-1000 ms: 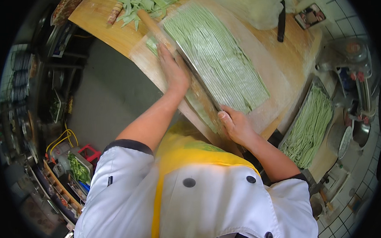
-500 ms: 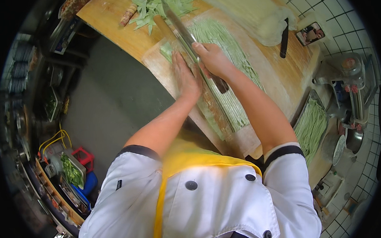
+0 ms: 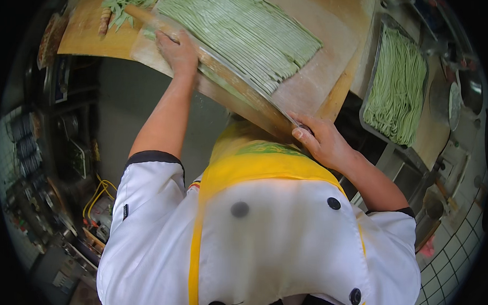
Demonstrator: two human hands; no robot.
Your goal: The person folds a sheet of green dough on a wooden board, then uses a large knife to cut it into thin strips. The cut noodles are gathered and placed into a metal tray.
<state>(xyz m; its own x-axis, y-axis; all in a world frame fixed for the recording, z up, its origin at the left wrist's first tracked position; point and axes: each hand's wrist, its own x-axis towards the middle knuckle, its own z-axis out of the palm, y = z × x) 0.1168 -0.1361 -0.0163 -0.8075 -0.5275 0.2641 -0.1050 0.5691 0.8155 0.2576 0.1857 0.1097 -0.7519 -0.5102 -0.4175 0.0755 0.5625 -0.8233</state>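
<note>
Gripping the knife (image 3: 247, 79) in head view: right hand (image 3: 325, 141) is closed round its handle; left hand (image 3: 180, 56) rests on the wooden rod (image 3: 145, 18) (clamped or not, cannot tell). Sliced green dough (image 3: 245, 34) lies beside the blade.

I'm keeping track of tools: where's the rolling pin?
In the head view's upper centre, the rolling pin slants under the left hand, beside the sliced green dough.

The light-green dough sheet (image 3: 245, 34) lay flat on the floured tabletop (image 3: 332, 58), scored into narrow parallel strips set side by side. The wooden rolling pin (image 3: 239, 85) lay diagonally across it, with dough visible on both sides. The knife (image 3: 263, 94) was aligned lengthwise, just beside the pin's right side.
</note>
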